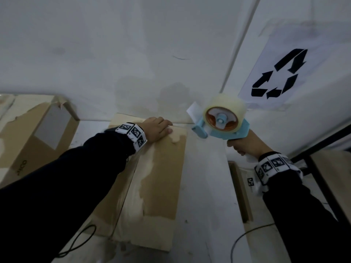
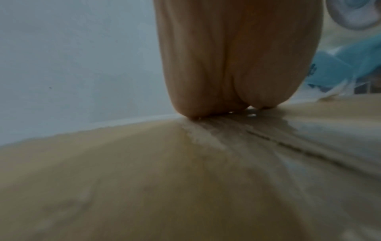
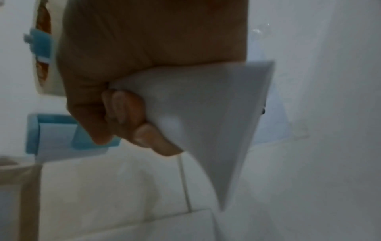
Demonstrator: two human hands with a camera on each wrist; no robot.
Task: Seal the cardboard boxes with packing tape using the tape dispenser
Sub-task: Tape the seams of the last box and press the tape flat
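A long brown cardboard box [image 1: 163, 168] lies on the white floor, its top covered with pale torn patches and shiny tape. My left hand [image 1: 158, 130] rests flat on its far end, fingers [image 2: 237, 65] straight and pressing at the far edge. My right hand [image 1: 245, 144] grips the white handle [image 3: 206, 114] of a light blue tape dispenser [image 1: 220, 128], held in the air just right of the box's far end. A roll of clear tape [image 1: 224, 109] sits on the dispenser, with a loose white flap at its front.
A second opened cardboard box [image 1: 36, 133] lies at the left against the wall. A paper with a black recycling sign [image 1: 279, 74] is stuck at the right. Another box edge [image 1: 241, 190] and a black metal frame [image 1: 322, 186] stand at the right. Black cables trail near the bottom.
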